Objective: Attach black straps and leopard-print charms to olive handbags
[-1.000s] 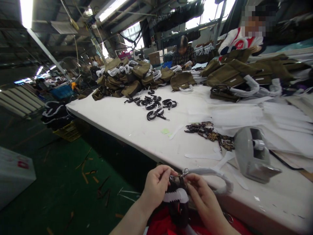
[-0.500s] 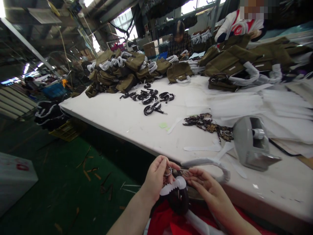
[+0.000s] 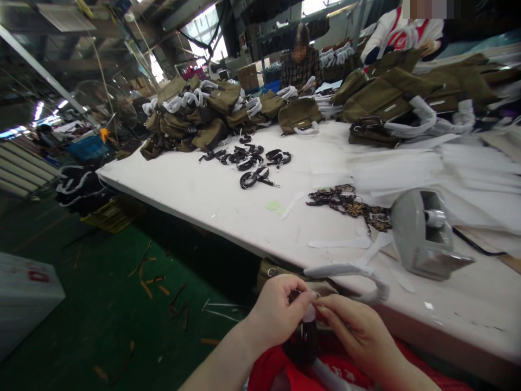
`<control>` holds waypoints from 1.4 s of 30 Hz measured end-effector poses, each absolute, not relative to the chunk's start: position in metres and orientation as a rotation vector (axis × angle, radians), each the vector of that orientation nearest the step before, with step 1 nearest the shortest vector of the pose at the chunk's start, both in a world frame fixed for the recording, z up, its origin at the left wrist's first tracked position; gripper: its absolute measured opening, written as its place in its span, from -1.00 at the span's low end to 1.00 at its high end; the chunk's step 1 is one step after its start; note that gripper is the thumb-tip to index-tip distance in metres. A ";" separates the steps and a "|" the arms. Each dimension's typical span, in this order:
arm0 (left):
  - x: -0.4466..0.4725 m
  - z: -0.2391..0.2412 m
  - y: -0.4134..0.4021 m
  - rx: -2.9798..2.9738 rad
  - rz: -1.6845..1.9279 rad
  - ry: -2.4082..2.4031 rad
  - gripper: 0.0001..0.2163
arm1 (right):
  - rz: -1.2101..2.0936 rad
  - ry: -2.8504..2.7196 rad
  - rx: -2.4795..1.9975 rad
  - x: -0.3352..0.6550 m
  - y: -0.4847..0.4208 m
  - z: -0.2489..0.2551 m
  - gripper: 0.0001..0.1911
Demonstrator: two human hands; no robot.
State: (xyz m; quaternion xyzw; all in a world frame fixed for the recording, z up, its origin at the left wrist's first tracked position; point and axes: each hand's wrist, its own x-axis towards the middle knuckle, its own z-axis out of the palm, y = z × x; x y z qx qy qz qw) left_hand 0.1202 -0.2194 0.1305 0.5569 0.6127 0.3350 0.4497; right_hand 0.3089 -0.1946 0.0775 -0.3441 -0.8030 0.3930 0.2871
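My left hand (image 3: 280, 307) and my right hand (image 3: 356, 323) meet in front of me, fingertips touching in a pinch. A bit of metal ring (image 3: 316, 295) shows between them; the rest is covered by fingers. Below hangs a coiled black strap (image 3: 302, 342) with a white wrapping around it, over red cloth (image 3: 266, 369). Part of an olive bag (image 3: 266, 270) with a metal ring shows behind my left hand, against the table edge. Its handle in white wrapping (image 3: 350, 270) arches onto the table beyond my right hand.
On the white table (image 3: 195, 201) lie coiled black straps (image 3: 254, 176), leopard-patterned strips (image 3: 350, 205) and a grey tape dispenser (image 3: 425, 233). Olive bags (image 3: 299, 115) are heaped at the back. Two people (image 3: 303, 62) work across the table. A yellow crate (image 3: 112, 214) stands on the floor.
My hands have come together; before, a ring in my left fingers and a metal loop at my right were apart and visible. More of the olive bag now shows behind my left hand.
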 end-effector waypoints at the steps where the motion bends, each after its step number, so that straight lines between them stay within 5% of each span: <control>1: 0.121 0.131 -0.219 1.352 0.812 1.490 -0.81 | 1.038 -2.170 -0.891 0.308 -0.195 0.078 -0.72; 42: 0.114 0.135 -0.226 1.770 0.573 1.337 -0.80 | 0.871 -2.608 -0.700 0.309 -0.183 0.098 -0.63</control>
